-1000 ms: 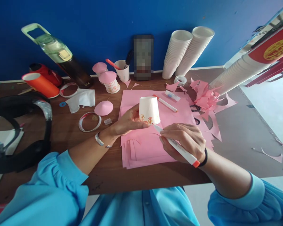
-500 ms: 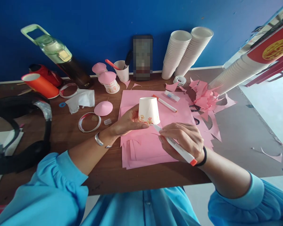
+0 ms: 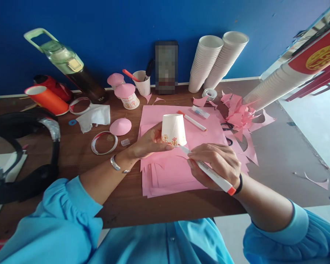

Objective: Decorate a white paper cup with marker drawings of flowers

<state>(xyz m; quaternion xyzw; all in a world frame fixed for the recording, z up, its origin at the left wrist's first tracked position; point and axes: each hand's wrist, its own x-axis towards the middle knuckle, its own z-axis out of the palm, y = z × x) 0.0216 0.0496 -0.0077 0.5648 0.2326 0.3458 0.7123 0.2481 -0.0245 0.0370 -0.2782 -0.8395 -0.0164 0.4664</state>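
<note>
A white paper cup [image 3: 173,126], upside down, is gripped by my left hand [image 3: 153,141] from its left side. Small orange and yellow flowers are drawn near its lower rim. My right hand [image 3: 216,163] is closed around a white marker [image 3: 216,179] with an orange end; its tip is at the cup's lower edge, whether touching I cannot tell. Pink paper sheets [image 3: 170,179] lie under both hands. Behind the cup, a second marker [image 3: 194,121] and a small tube [image 3: 200,112] rest on the paper.
Cups with pink cone tops [image 3: 125,91] and a loose pink cone [image 3: 120,127] sit to the left. Stacked paper cups [image 3: 207,60] and a phone [image 3: 166,68] stand by the blue wall. Paper scraps [image 3: 240,113] and scissors [image 3: 227,126] lie right, headphones [image 3: 53,146] left.
My right hand has shifted slightly right with the marker, its tip moving a little along the cup's lower edge. My left hand and the cup are nearly still.
</note>
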